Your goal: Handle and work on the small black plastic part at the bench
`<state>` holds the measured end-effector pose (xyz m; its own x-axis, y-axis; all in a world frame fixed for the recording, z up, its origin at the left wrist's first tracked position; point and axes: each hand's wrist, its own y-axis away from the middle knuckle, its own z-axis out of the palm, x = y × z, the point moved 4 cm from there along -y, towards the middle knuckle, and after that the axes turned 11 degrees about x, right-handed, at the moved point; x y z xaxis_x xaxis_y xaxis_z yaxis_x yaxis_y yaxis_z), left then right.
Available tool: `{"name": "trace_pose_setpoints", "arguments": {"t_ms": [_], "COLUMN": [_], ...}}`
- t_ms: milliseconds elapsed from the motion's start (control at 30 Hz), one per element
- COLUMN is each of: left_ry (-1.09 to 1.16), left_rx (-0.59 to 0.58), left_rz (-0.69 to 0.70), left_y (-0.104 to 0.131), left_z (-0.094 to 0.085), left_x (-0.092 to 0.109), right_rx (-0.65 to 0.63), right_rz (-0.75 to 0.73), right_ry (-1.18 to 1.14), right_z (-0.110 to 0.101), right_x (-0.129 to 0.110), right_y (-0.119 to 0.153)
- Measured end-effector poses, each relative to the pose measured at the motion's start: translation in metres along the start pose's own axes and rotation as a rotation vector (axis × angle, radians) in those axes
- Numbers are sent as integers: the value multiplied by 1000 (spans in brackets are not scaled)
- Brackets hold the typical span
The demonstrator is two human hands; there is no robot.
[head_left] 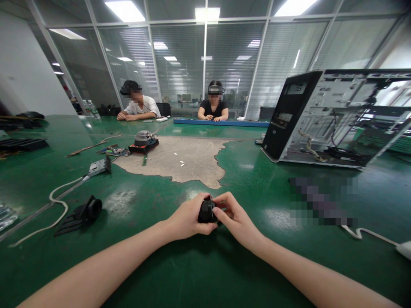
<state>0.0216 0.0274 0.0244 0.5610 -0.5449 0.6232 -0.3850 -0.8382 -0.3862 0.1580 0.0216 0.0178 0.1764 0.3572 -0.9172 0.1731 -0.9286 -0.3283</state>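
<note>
A small black object (206, 211) with a rounded body is held between my hands, just above the green table; its exact kind does not show. My left hand (188, 218) wraps round it from the left, thumb on the near side and fingers on the far side. From the right, my right hand (236, 219) grips its edge with thumb and forefinger. Part of the object is covered by my fingers. To the left lies a black plastic part (85, 211) with a round opening and a slotted flat end.
An opened computer case (298, 115) stands at the right. A CPU cooler (144, 141) and a circuit board (114, 150) lie left of centre. A metal bracket (99, 166) sits by a white cable (61, 199). Two people sit across the green table (154, 269).
</note>
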Motion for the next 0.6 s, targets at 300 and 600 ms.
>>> {"name": "trace_pose_setpoints", "arguments": {"t_ms": [300, 600], "left_ry": [21, 11], "left_rx": [10, 13], "left_rz": [26, 11], "left_y": [1, 0], "left_z": [1, 1], "left_x": [0, -1], "right_rx": [-63, -12], "right_rz": [2, -41], "right_ry": [19, -7], "right_z": [2, 0], "right_x": [-2, 0], "right_y": [2, 0]}}
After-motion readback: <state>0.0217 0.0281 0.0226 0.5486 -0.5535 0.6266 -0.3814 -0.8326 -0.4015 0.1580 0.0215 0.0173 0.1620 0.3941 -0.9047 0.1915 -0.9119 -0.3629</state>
